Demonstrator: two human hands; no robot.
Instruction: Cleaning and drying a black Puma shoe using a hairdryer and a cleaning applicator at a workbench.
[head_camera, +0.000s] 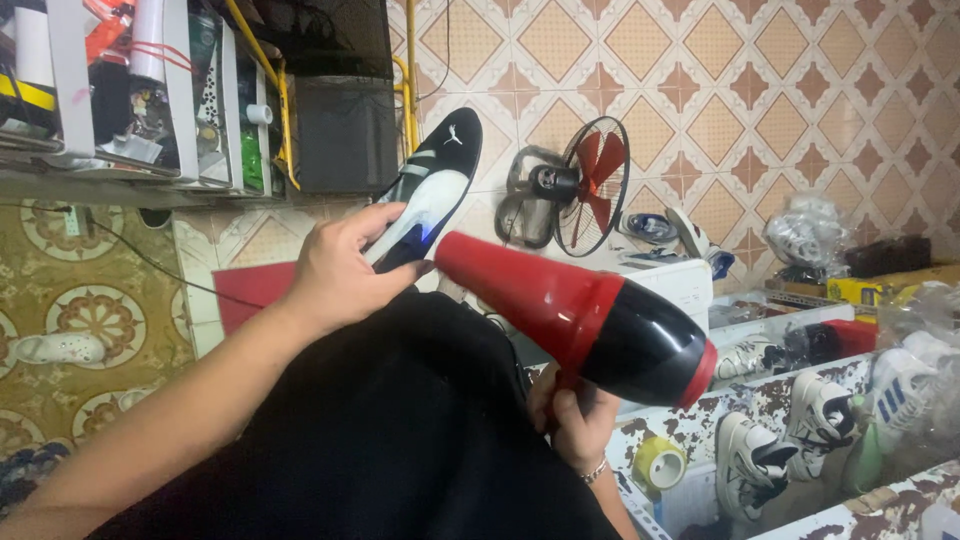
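The left hand (340, 270) is curled around the heel end of a black-and-white shoe (428, 190), thumb over the sole edge and fingers wrapped behind, holding it in the air above the person's dark-clothed lap with the toe pointing up toward the tiled wall. The right hand (578, 420), a bracelet at its wrist, is clenched around the handle of a red-and-black hair dryer (580, 315), whose red nozzle points at the heel end of the shoe, just beside the left hand's fingers. Behind them a small fan (590, 185) with red blades stands against the wall. At the right, white sneakers (755, 460) and a roll of yellow tape (660, 462) sit on speckled shelves (760, 400).
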